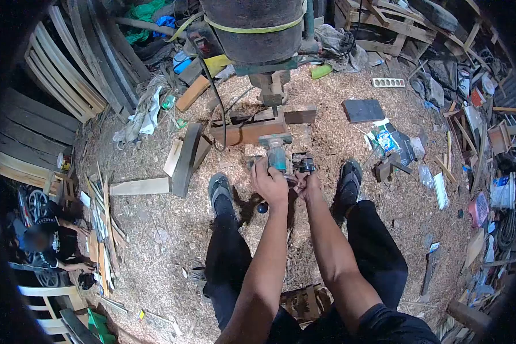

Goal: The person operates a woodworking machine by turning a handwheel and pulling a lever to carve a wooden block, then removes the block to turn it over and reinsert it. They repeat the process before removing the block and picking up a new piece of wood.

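Two bare hands meet low: the left hand [269, 184] grips the green-cased tool [277, 158], best held firm and level; the right hand [311, 187] works just beside it, near the dark fitting [304, 164] – whether closed on anything, I cannot tell. Beyond the grip hangs a spindle [275, 110] – fingers do well to stay clear.

Bright, whitish light pooling on the pale, shaving-strewn floor [155, 258] | bare left forearm [268, 246] catching highlights, dark shadow beside it | fisheye bowing the long pale wooden boards [63, 71] | rims sinking to black | seated person [60, 241] dim, face blurred
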Tool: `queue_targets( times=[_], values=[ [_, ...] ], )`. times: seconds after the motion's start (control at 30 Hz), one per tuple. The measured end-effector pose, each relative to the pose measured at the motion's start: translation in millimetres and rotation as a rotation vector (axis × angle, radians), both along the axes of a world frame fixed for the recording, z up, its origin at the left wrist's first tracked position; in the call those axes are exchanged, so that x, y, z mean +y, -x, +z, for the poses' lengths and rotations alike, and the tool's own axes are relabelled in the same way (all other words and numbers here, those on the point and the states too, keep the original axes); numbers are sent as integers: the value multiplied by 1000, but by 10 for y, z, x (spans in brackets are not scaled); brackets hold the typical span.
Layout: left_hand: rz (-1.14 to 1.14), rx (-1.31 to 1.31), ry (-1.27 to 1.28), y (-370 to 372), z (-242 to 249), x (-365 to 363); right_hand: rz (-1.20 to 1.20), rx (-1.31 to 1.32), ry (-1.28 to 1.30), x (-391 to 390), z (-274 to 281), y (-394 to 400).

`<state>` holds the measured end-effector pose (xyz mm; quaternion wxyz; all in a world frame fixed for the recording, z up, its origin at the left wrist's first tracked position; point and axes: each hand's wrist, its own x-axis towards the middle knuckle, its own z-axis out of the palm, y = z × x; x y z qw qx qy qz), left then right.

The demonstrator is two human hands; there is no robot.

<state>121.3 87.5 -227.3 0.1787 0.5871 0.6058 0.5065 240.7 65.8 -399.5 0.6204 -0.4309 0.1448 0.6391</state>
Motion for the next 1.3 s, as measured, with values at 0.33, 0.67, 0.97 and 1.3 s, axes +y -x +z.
queue_targets(
  times=[0.33,0.67,0.97,1.3],
  values=[
    [39,4,-55,-19,-7,0,-480,-463,257,-424,463,-59],
    [37,-14,-27,-24,-51,-11,-146,-649,-137,-45,443,119],
    [35,-6,-49,-40,-20,-25,49,-1663,224,-109,517,269],
    [41,-21,-57,-39,-71,-5,-23,-865,22,-173,470,128]
  ],
)
